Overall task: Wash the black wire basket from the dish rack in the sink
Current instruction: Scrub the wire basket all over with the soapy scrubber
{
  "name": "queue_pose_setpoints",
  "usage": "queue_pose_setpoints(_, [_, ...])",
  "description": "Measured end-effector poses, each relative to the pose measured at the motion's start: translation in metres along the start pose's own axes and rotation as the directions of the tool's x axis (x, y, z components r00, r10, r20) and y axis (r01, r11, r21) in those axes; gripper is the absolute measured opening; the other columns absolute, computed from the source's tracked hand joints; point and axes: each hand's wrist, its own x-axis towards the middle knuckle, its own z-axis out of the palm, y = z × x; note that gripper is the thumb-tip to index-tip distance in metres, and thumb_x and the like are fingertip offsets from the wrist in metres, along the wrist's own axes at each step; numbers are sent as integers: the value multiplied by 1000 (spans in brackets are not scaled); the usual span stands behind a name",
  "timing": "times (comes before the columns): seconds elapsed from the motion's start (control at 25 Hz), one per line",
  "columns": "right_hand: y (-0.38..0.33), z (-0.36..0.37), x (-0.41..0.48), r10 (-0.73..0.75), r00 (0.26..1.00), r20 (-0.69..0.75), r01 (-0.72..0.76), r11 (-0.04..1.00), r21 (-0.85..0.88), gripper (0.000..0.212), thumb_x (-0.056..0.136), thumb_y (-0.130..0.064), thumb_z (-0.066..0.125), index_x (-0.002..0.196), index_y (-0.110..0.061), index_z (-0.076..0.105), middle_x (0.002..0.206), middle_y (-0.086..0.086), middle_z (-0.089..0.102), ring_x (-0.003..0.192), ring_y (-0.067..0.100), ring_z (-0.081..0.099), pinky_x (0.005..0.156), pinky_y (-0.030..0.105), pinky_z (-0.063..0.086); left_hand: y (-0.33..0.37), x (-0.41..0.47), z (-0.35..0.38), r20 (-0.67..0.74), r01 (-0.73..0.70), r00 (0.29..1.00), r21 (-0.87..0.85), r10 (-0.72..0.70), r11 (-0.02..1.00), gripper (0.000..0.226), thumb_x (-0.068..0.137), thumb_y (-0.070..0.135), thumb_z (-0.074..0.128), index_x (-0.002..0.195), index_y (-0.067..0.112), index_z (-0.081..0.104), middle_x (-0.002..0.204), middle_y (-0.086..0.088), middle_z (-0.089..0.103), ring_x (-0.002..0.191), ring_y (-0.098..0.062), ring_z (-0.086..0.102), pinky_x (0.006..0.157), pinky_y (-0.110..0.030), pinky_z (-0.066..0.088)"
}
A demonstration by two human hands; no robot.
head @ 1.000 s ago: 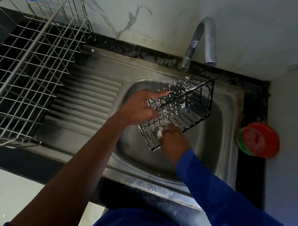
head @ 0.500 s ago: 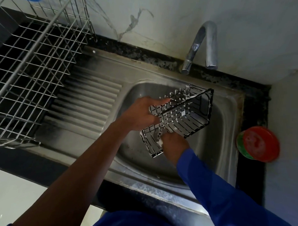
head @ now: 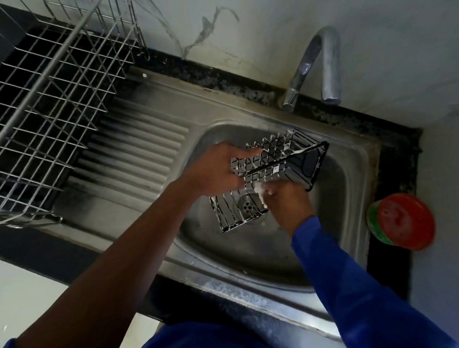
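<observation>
Scrubbing over the sink [head: 348, 194]: left hand [head: 218, 170] grips the soapy black wire basket [head: 273, 160], right hand [head: 287, 202] pinches a foamy scrubber [head: 260, 189]; rinsing under the tap [head: 326, 65] likely follows.

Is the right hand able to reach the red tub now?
Probably yes: the tub stands beside the sink on that side, nothing between, but the right hand is busy at the basket.

Pale stained wall [head: 282, 31], black speckled counter [head: 216, 80], white surface at lower left [head: 20, 296], dim light
</observation>
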Motion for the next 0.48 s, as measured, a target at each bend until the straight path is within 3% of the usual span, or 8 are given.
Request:
queue_pose_setpoints(0.08, [-6,19,-6,-113,981,155,149,959,-241,25,97,-12,49,117,-10,65,101,9,64,92,23,65,71,25,48,3,3,0,-8,-23,1000,-9,23,1000,80,75,11,78,142,44,51,139,-9,53,95,-14,65,98,-27,46])
queue_pose_setpoints(0.16, [-8,31,-7,-116,965,234,195,918,-346,30,96,-5,47,122,-8,62,115,12,62,102,24,60,82,28,49,5,2,2,-11,-32,999,-20,32,999,79,75,9,76,143,42,52,139,-10,55,103,-17,64,97,-24,44])
queue_pose_setpoints(0.36, [-16,42,14,-73,965,250,173,898,-404,27,93,-5,49,119,-4,58,123,13,58,107,28,57,87,32,49,9,1,7,22,-29,999,-53,30,998,79,75,15,79,144,41,51,145,-7,52,126,-20,54,104,-28,40])
queue_pose_setpoints(0.48, [-15,41,14,-132,928,348,267,888,-375,31,93,-3,46,122,-8,58,129,13,53,111,28,54,91,36,49,2,2,6,14,-17,1000,-12,18,1000,77,76,20,79,144,43,50,143,-8,52,115,-20,60,97,-26,40])
